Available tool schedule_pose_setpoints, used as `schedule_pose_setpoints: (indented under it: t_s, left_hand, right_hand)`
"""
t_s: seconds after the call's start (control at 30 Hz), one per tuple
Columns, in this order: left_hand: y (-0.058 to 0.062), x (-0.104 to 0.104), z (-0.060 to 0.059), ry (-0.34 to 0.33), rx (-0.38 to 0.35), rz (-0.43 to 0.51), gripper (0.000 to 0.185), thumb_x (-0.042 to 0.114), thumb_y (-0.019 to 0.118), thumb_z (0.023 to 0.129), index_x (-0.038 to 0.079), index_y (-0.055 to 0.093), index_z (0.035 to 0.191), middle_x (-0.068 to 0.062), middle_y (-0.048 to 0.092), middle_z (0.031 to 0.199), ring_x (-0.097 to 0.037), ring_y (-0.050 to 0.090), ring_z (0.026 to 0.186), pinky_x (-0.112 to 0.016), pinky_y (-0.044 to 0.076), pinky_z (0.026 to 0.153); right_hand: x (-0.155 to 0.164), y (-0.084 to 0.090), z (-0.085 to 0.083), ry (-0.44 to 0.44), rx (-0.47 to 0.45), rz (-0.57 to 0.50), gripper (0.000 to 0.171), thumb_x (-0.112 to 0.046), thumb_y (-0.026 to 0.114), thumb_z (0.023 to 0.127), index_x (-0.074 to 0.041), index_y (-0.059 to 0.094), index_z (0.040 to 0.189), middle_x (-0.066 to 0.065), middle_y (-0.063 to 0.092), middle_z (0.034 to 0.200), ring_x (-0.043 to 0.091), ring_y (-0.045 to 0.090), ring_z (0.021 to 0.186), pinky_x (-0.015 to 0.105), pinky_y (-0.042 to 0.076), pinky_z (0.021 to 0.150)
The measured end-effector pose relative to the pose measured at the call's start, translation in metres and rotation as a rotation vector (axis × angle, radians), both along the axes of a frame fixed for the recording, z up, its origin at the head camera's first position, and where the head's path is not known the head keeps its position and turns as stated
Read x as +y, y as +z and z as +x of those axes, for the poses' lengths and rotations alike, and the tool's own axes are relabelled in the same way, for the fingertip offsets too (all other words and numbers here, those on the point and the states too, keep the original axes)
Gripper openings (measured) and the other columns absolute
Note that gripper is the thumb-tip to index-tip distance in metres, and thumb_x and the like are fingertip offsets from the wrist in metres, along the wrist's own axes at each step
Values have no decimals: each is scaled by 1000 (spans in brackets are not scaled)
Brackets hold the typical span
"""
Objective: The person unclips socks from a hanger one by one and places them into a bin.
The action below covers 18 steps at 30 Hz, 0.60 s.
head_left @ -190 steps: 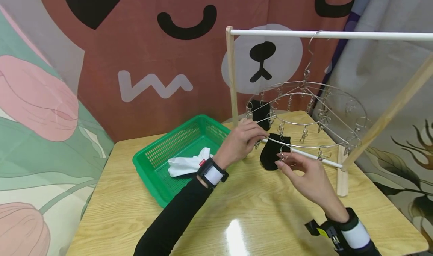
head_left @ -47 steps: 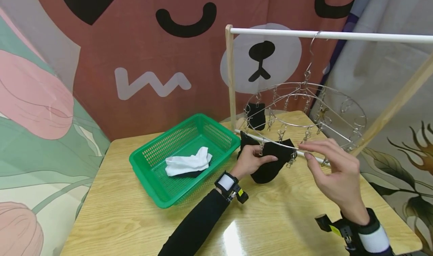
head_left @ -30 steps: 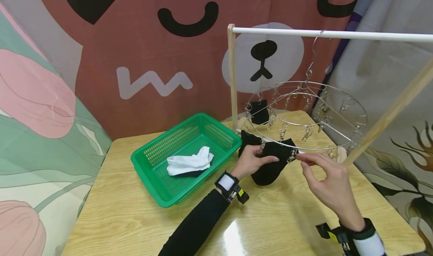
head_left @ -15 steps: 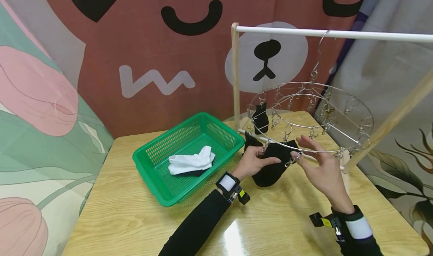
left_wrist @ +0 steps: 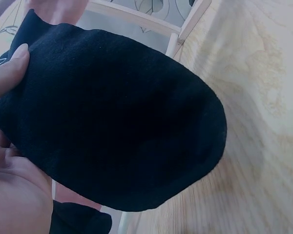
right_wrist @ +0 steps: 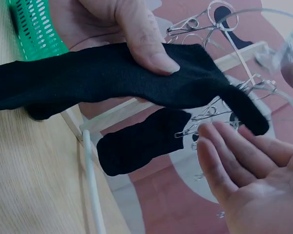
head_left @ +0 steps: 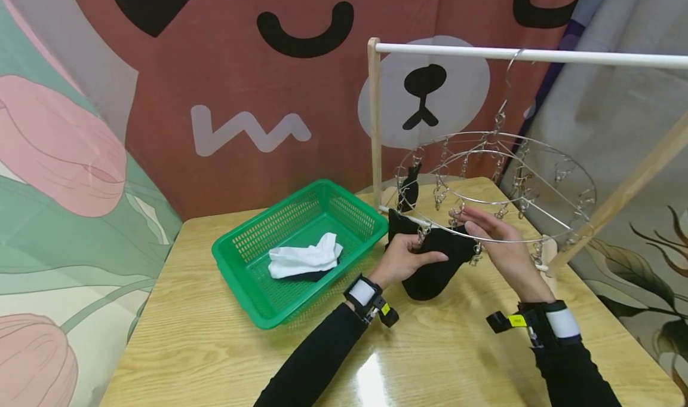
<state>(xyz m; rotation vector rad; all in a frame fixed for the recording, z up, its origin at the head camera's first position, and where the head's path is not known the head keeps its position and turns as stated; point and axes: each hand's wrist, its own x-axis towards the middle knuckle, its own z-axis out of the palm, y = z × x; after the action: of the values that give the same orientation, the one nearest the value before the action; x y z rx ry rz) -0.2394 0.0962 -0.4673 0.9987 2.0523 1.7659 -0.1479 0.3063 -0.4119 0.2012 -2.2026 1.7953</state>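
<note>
Right hand (head_left: 500,239) now opened off clip, green basket (head_left: 301,251) left of black sock (head_left: 435,263)

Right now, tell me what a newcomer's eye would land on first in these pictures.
First, the black fabric sock at the table's centre, gripped by the left hand under the round metal clip hanger, with the right hand open beside it. Next, the bright green plastic basket on the left, holding a crumpled white sock. A second black sock hangs clipped at the hanger's far edge.

Head view looks down across the table; both wrist views closely share the black sock (head_left: 434,263)
</note>
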Motion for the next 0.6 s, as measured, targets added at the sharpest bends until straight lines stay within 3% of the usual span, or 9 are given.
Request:
schedule_pose_setpoints:
  t_s: [0.2,0.37,0.47,0.6]
  left_hand:
    - [1,1,1,-38,-13,27,15,21,86,93,7,82,97,6,81,86,4,67,80,-16,50,71]
    - [2,1,3,-42,-16,31,15,20,86,93,6,81,96,1,81,86,3,66,78,-16,48,69]
    - [2,2,4,-42,-7,26,17,19,85,93,6,77,87,8,75,76,3,61,72,-16,44,66]
    - [2,2,4,-33,20,3,35,19,85,94,9,60,72,12,54,64,-1,46,64,-18,35,62]
  right_hand:
    - [1,0,-13,93,1,-49,42,-20,57,113,-4,58,152,-2,76,133,5,72,121,14,51,102]
    - [-3,1,-17,96,24,-73,39,-18,58,112,2,62,145,-1,80,124,8,75,114,19,58,95]
    - [-5,2,-17,84,29,-108,36,-17,59,111,7,64,138,-2,81,118,9,76,111,20,58,95]
    - [-7,3,-17,72,29,-141,32,-15,63,110,9,68,130,-1,82,111,8,78,106,19,59,92]
